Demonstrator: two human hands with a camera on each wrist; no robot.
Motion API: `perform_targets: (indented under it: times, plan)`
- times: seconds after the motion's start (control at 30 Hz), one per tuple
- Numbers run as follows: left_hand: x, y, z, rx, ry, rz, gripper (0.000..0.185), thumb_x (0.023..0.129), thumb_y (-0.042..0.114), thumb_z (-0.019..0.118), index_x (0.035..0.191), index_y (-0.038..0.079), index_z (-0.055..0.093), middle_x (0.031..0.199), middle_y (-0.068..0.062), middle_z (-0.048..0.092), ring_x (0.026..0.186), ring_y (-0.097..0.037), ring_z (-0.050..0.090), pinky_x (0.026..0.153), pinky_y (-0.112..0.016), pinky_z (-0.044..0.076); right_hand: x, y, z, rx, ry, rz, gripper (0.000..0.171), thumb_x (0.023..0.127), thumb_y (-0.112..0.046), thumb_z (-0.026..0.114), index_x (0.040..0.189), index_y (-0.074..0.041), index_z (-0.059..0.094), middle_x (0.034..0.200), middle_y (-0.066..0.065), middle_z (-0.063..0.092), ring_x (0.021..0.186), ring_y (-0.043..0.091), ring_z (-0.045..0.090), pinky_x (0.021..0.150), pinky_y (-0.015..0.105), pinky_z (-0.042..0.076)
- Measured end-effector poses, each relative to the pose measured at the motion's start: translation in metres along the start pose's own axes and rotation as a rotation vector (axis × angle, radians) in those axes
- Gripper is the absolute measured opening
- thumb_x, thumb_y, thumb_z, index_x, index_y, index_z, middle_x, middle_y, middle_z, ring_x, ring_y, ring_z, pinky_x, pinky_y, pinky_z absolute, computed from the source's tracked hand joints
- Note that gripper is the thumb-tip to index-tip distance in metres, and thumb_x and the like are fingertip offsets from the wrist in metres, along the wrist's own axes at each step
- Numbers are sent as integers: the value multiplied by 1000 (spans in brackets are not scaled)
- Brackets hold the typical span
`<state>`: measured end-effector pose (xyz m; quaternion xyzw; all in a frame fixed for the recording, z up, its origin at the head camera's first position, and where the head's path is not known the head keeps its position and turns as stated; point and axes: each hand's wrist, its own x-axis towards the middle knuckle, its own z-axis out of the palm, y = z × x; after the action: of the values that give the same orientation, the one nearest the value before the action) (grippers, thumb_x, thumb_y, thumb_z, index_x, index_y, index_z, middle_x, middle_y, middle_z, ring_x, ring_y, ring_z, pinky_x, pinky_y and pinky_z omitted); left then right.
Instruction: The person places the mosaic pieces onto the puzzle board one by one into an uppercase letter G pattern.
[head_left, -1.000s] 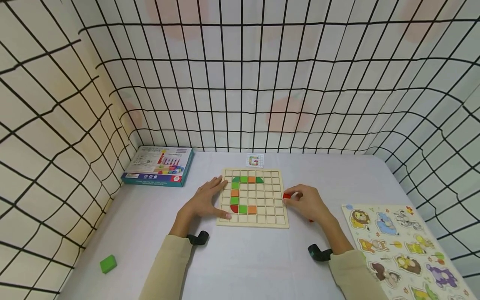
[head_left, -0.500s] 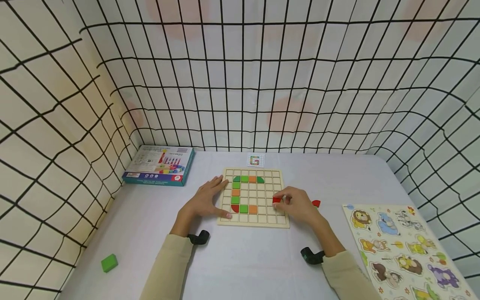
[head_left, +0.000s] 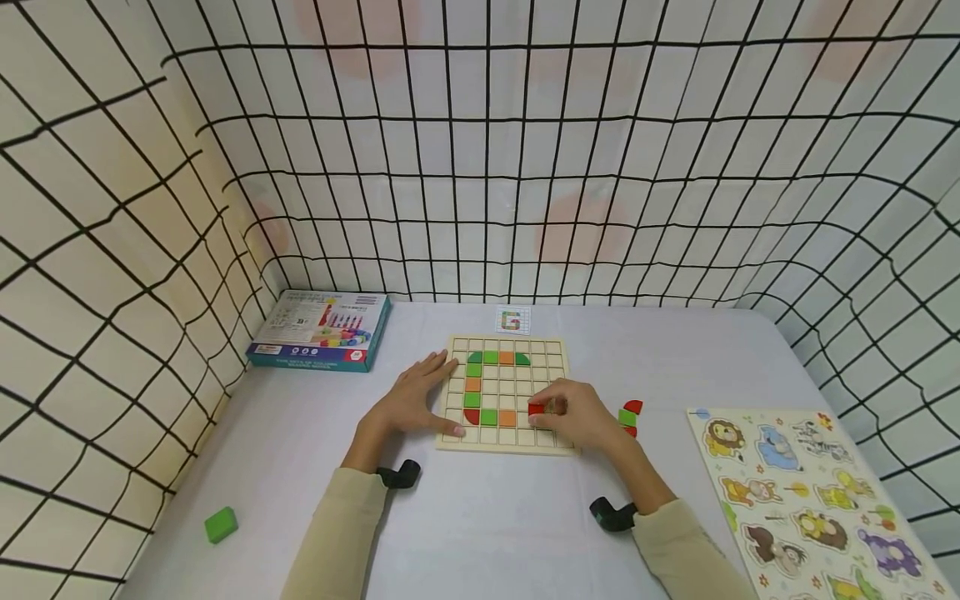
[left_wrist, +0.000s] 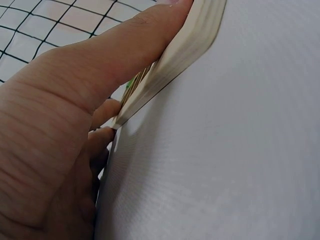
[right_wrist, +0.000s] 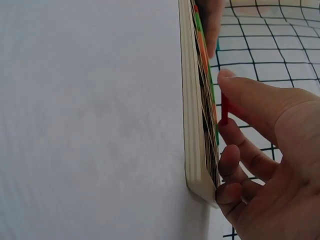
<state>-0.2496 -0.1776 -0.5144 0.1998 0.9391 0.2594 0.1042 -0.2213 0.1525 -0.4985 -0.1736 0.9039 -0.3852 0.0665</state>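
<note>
A wooden grid board (head_left: 450, 443) lies mid-table with green, orange and red tiles set in a C-like outline. My left hand (head_left: 408, 402) rests spread at its left side, thumb (left_wrist: 150, 30) on the board near the front corner and fingertips along the left edge. Between thumb and index finger, my right hand (head_left: 583, 414) pinches a red tile (head_left: 535, 410), held over the lower right cells. In the right wrist view the red tile (right_wrist: 224, 109) stands edge-on close above the board, the other fingers curled by the board's edge.
Loose red and green tiles (head_left: 627, 418) lie right of the board. A pattern card (head_left: 513, 320) sits behind it. A flat toy box (head_left: 322, 331) is back left, a green block (head_left: 221, 525) front left. An animal puzzle board (head_left: 780, 521) lies front right. Black netting (head_left: 487, 200) surrounds the table.
My right hand has carried the red tile leftward from beside the board to over its lower right cells, uncovering the loose tiles at the right. My left hand stays in place.
</note>
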Motion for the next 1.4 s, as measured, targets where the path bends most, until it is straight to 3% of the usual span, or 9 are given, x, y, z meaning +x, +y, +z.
perform_targets:
  times: [0.4, 0.7, 1.4]
  plan:
    - [2, -3, 3, 11, 1, -6, 127, 64, 73, 84, 166, 27, 23, 175, 5, 9, 163, -22, 3, 131, -55, 8, 2, -9, 9, -9, -57, -21, 24, 86, -25, 85, 108, -20, 81, 82, -4, 60, 71, 16, 49, 57, 25, 36]
    - [3, -2, 2, 14, 2, -9, 127, 64, 73, 84, 166, 27, 23, 175, 5, 9, 163, -22, 3, 131, -55, 7, 2, -13, 12, -36, -45, 24, 26, 85, -27, 86, 110, -21, 81, 90, -4, 63, 79, 17, 50, 64, 29, 40]
    - [1, -2, 2, -1, 6, 3, 126, 64, 73, 84, 165, 27, 25, 175, 3, 10, 163, -24, 4, 130, -57, 8, -2, -7, 9, 16, -15, 12, 19, 89, -20, 82, 107, -18, 79, 87, -4, 64, 73, 15, 53, 61, 26, 43]
